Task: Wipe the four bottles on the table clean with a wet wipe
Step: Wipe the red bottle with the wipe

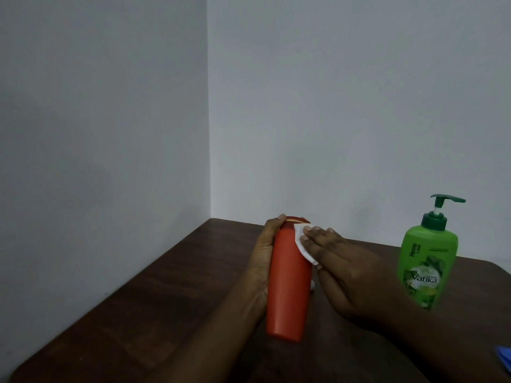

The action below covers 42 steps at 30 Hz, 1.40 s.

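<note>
My left hand (261, 261) grips an orange bottle (287, 288) from its left side and holds it tilted above the dark wooden table (171, 294), cap end pointing away from me. My right hand (340, 266) presses a white wet wipe (385, 244) flat against the bottle's upper right side, near the darker red cap. Most of the wipe is hidden under my fingers. A green pump bottle (425, 261) with a Vatika label stands upright on the table to the right, apart from both hands.
The table sits in a corner, with grey walls close behind it and on its left. A small blue object (504, 360) shows at the right frame edge. Something small and white peeks out behind the orange bottle's right side.
</note>
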Each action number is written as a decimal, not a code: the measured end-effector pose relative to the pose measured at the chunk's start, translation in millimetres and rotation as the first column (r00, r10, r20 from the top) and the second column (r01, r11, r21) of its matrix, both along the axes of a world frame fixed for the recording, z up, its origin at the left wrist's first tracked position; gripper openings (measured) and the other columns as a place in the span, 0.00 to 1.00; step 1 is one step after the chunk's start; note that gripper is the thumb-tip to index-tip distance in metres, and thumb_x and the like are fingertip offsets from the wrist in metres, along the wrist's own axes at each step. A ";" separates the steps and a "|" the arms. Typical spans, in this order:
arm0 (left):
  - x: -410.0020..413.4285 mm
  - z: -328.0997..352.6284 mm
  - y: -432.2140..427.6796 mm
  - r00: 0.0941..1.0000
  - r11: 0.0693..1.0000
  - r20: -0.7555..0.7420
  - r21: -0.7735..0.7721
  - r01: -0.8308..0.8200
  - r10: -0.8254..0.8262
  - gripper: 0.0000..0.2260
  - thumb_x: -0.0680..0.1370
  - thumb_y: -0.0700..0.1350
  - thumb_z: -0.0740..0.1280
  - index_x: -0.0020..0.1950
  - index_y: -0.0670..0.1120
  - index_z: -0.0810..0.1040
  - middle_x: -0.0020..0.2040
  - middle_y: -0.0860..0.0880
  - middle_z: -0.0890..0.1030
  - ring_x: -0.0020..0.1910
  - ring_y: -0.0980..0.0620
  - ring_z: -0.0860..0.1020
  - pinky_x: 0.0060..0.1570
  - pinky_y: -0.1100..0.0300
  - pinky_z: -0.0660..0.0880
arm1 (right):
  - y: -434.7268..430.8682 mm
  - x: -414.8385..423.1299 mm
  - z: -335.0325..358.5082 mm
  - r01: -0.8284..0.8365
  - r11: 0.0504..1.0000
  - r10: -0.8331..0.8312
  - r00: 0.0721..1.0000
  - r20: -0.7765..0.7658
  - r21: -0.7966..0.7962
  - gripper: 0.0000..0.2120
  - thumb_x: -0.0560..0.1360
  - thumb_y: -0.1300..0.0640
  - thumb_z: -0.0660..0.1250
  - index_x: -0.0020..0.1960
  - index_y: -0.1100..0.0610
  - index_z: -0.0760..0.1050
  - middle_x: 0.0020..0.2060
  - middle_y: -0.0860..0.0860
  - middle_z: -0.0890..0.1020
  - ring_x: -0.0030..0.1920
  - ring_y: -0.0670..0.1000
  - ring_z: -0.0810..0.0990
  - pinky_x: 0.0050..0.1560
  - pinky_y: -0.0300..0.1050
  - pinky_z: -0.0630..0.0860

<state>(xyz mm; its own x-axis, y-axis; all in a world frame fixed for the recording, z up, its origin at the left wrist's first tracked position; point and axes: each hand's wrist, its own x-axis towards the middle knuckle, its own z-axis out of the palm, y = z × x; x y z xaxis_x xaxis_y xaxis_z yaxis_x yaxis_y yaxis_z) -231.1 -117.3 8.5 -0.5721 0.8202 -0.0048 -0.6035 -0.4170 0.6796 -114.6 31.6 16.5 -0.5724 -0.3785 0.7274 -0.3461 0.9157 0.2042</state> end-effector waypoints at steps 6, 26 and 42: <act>6.8 11.9 -4.3 0.990 0.990 -0.103 -0.091 -0.106 0.097 0.19 0.77 0.58 0.72 0.53 0.43 0.88 0.48 0.41 0.86 0.40 0.45 0.84 0.39 0.52 0.82 | -10.8 2.4 3.3 0.109 0.949 -0.053 0.980 0.190 -0.295 0.28 0.80 0.46 0.53 0.78 0.49 0.67 0.78 0.46 0.67 0.77 0.43 0.65 0.76 0.50 0.67; 32.0 8.9 9.1 0.784 0.885 -0.455 0.020 -0.465 0.422 0.19 0.78 0.59 0.71 0.56 0.45 0.86 0.51 0.37 0.85 0.47 0.37 0.82 0.53 0.34 0.78 | -32.3 -2.1 3.2 -0.045 0.158 0.151 0.988 -0.021 -0.986 0.03 0.77 0.58 0.73 0.47 0.53 0.86 0.41 0.51 0.88 0.44 0.52 0.88 0.48 0.51 0.82; 6.6 15.4 -8.9 0.790 0.802 -0.204 -0.038 -0.596 0.578 0.28 0.74 0.65 0.72 0.59 0.42 0.81 0.44 0.43 0.85 0.41 0.44 0.84 0.42 0.48 0.84 | -47.1 2.6 -6.8 0.182 0.509 0.296 0.881 0.369 -0.842 0.34 0.78 0.33 0.59 0.38 0.65 0.74 0.34 0.57 0.81 0.33 0.50 0.80 0.38 0.48 0.77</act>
